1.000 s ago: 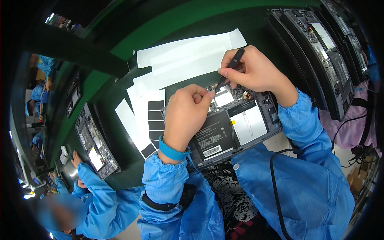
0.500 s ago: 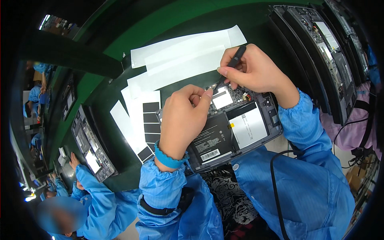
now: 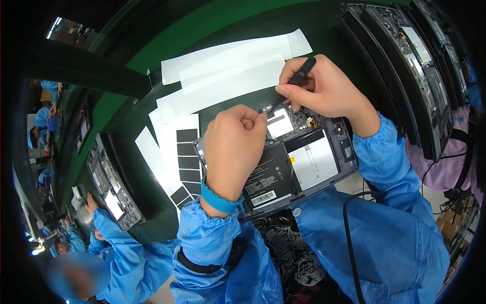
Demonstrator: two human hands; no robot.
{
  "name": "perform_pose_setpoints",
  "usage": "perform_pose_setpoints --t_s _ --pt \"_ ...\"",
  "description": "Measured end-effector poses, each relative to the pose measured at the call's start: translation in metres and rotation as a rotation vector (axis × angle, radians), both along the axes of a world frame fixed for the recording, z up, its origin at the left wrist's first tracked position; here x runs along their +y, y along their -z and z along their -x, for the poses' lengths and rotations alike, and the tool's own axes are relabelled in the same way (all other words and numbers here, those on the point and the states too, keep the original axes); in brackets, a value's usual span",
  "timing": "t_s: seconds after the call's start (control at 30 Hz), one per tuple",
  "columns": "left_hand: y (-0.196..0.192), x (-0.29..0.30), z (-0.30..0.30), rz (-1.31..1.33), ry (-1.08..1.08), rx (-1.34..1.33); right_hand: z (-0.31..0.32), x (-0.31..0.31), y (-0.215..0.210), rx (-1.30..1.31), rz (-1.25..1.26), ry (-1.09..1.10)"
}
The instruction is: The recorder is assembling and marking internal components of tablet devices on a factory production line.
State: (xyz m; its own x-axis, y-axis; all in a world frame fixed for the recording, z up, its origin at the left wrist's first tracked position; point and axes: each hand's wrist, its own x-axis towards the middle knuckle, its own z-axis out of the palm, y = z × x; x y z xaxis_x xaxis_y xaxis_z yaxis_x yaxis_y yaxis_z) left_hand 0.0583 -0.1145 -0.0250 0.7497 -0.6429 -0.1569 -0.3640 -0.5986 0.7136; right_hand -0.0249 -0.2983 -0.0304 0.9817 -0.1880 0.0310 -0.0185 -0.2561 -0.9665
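An opened tablet-like device (image 3: pixel 329 178) lies tilted before me, its circuit board (image 3: pixel 302 121) at the far side. Nearer to me are its black battery (image 3: pixel 268 175) and a white labelled panel (image 3: pixel 314 158). My right hand (image 3: pixel 331 88) is closed around black tweezers (image 3: pixel 302 73), whose tips point down at the board beside a silvery-white plate (image 3: pixel 280 128). Close to those tips, my left hand (image 3: pixel 232 147) hovers over the device's left part with thumb and forefinger pinched. Whatever lies between these fingers is too small or hidden to make out.
White backing sheets (image 3: pixel 223 99) and a strip of black rectangular stickers (image 3: pixel 189 162) lie left and beyond. Another opened device (image 3: pixel 114 190) stands at left near a co-worker's hand (image 3: pixel 91 203). Several open devices (image 3: pixel 417 76) stand at right. A black cable (image 3: pixel 348 238) hangs over my sleeve.
My left hand has shifted slightly, its wrist moving a little to the right. The tweezers' tips sit slightly more to the left over the board. The device stays nearly still.
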Motion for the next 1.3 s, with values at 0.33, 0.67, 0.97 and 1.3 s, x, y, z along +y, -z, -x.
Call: perform_pose_setpoints --t_s 0.33,0.67,0.97,1.3 --pt "0.002 -0.003 0.004 -0.038 -0.051 -0.105 0.002 -0.002 0.003 0.005 0.021 -0.04" --pt "-0.002 -0.006 0.003 -0.043 -0.074 -0.049 0.003 -0.002 0.002 -0.03 0.042 -0.034" --pt "-0.001 -0.006 0.001 -0.083 -0.083 -0.048 0.003 -0.005 0.005 -0.035 0.04 -0.044" --pt "-0.007 -0.007 -0.012 -0.264 -0.029 -0.094 0.003 -0.004 0.004 -0.005 -0.001 -0.038"
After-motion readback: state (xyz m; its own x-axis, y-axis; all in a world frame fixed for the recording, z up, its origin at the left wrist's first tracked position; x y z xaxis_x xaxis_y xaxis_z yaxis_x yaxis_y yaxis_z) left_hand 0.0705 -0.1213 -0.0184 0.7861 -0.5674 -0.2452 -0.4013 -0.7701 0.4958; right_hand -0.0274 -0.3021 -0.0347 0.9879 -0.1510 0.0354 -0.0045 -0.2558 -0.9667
